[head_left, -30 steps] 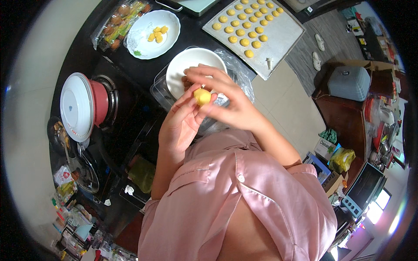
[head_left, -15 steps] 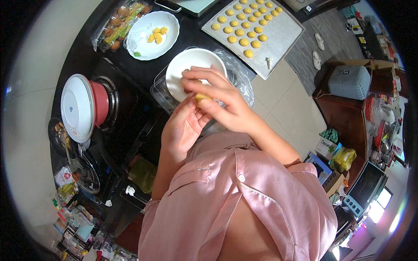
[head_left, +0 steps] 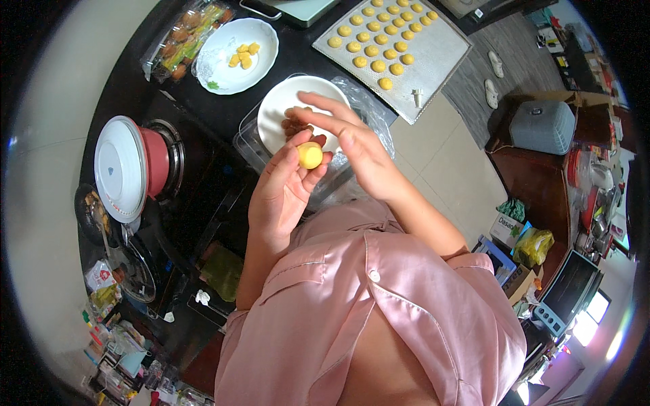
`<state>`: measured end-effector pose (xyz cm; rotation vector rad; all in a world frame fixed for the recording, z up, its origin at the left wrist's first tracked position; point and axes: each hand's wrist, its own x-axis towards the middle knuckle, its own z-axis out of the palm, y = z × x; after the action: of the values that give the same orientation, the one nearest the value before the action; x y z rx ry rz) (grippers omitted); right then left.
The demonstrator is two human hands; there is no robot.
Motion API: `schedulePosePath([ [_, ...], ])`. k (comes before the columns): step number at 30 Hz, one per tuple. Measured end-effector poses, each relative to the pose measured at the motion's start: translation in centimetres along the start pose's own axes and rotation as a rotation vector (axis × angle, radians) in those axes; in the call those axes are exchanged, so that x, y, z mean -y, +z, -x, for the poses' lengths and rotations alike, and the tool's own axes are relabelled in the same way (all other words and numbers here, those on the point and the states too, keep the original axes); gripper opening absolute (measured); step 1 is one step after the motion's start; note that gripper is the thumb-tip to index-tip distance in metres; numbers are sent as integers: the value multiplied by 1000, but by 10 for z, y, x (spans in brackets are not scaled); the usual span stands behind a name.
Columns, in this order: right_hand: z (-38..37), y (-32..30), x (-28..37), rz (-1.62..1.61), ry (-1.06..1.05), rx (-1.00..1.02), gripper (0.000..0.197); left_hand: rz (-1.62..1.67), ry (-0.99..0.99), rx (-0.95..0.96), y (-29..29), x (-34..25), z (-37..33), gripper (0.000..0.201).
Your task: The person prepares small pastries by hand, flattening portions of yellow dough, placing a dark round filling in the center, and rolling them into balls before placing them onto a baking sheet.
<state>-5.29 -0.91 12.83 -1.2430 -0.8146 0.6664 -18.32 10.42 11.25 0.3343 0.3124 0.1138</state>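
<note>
A smooth yellow dough ball (head_left: pixel 311 155) rests in the fingertips of my left hand (head_left: pixel 279 197), its fingers curled round it from below. My right hand (head_left: pixel 365 157) is just to the right of the ball, open, with its fingers stretched over the white bowl (head_left: pixel 318 85). Inside that bowl lie several brown balls (head_left: pixel 293 127), partly covered by my fingers. Farther left stands a white scalloped plate (head_left: pixel 227 47) with several yellow dough pieces (head_left: pixel 245 54) on it. At the far right a perforated metal tray (head_left: pixel 440 59) carries rows of yellow dough balls (head_left: pixel 372 51).
A small pale nozzle-like piece (head_left: pixel 417 97) sits on the tray's near corner. Clear plastic wrap (head_left: pixel 376 125) lies beside the bowl. Leftward are a red pot (head_left: pixel 156 159) with a white lid-like disc (head_left: pixel 120 169), a stove, and a pan (head_left: pixel 139 267). Packaged food (head_left: pixel 184 40) lies behind.
My right hand has lifted away to the right and its fingers have spread. The dough ball, mostly hidden between the hands before, now shows round in my left fingertips.
</note>
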Motion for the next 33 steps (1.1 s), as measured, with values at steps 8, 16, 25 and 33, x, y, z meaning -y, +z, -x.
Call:
schedulePosePath([
  [8,4,-2,-9,651,-314,46,46,55,-19,-135,21,0,-3,45],
  [16,0,-10,-8,322,-211,174,33,-294,46,-83,11,0,3,49],
  [25,15,9,9,-214,171,132,29,-597,148,77,4,-12,9,61],
  [33,16,-3,14,555,-246,86,50,-331,44,59,10,7,5,50],
])
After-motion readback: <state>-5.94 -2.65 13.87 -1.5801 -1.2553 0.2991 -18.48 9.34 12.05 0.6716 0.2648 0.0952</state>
